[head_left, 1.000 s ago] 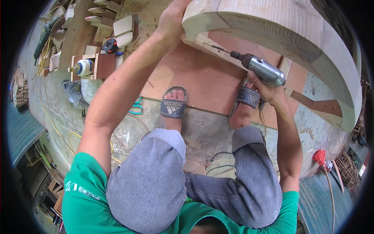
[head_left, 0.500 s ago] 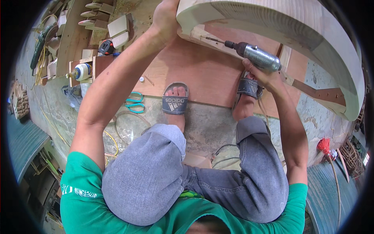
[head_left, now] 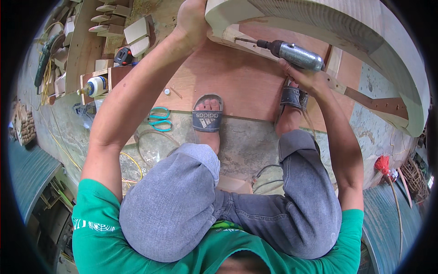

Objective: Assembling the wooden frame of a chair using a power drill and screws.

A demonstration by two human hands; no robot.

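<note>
My left hand (head_left: pixel 192 19) grips the near end of a big curved pale wooden piece (head_left: pixel 346 27) that arches across the top right. My right hand (head_left: pixel 305 76) holds a silver handheld power tool (head_left: pixel 296 55) whose thin bit points left into a wooden rail (head_left: pixel 237 35) under the curved piece. I sit with knees bent, both feet in dark slide sandals (head_left: pixel 207 114) on a brown plywood sheet (head_left: pixel 237 86).
Teal scissors (head_left: pixel 159 118) lie by my left foot. A white glue bottle (head_left: pixel 95 86), a tape measure (head_left: pixel 123 55) and several wood blocks (head_left: pixel 137 34) sit at upper left. Loose cables (head_left: pixel 137 160) lie on the concrete. A red-headed tool (head_left: pixel 384 164) lies at right.
The view has shifted so the curved piece and both hands sit higher in the picture. My right hand keeps the tool's bit against the rail; my left hand stays on the wood.
</note>
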